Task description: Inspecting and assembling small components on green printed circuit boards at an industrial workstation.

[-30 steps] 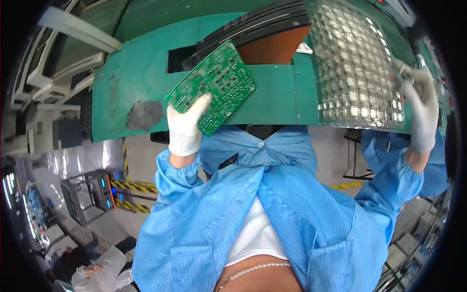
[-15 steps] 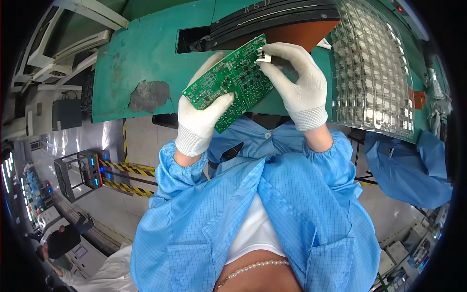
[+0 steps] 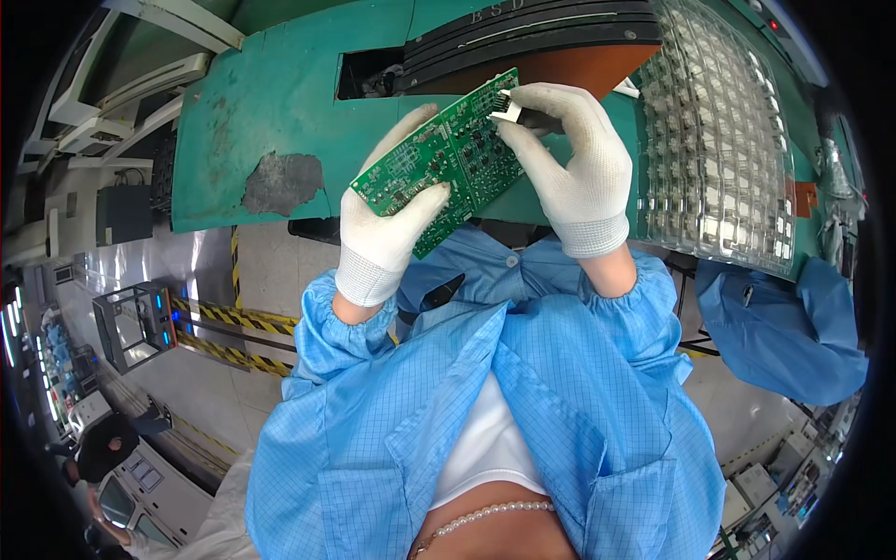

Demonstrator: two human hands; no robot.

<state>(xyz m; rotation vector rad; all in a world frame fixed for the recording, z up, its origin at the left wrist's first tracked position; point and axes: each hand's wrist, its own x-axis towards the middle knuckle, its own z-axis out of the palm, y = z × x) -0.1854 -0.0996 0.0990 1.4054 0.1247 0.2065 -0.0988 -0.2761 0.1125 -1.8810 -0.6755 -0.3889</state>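
A green circuit board (image 3: 457,154), crowded with small parts, is held up tilted over the near edge of the bench. My left hand (image 3: 387,229), in a white knit glove, grips its left end with the thumb on the face and the fingers behind. In the matching glove, my right hand (image 3: 579,168) pinches a small white connector (image 3: 507,110) with dark pins between thumb and forefinger. The connector is at the board's upper right part; whether it touches the board I cannot tell.
Beyond the board stands a black slotted rack (image 3: 532,37) with an orange-brown side. Clear plastic trays (image 3: 719,149) with many pockets lie to the right. The green bench mat (image 3: 224,140) has a worn grey patch. Blue cloth (image 3: 784,327) hangs at the right; another person (image 3: 107,448) is far left.
The board and both hands have shifted very little. The connector stays pinched at nearly the same spot over the board. The background has slid slightly left.
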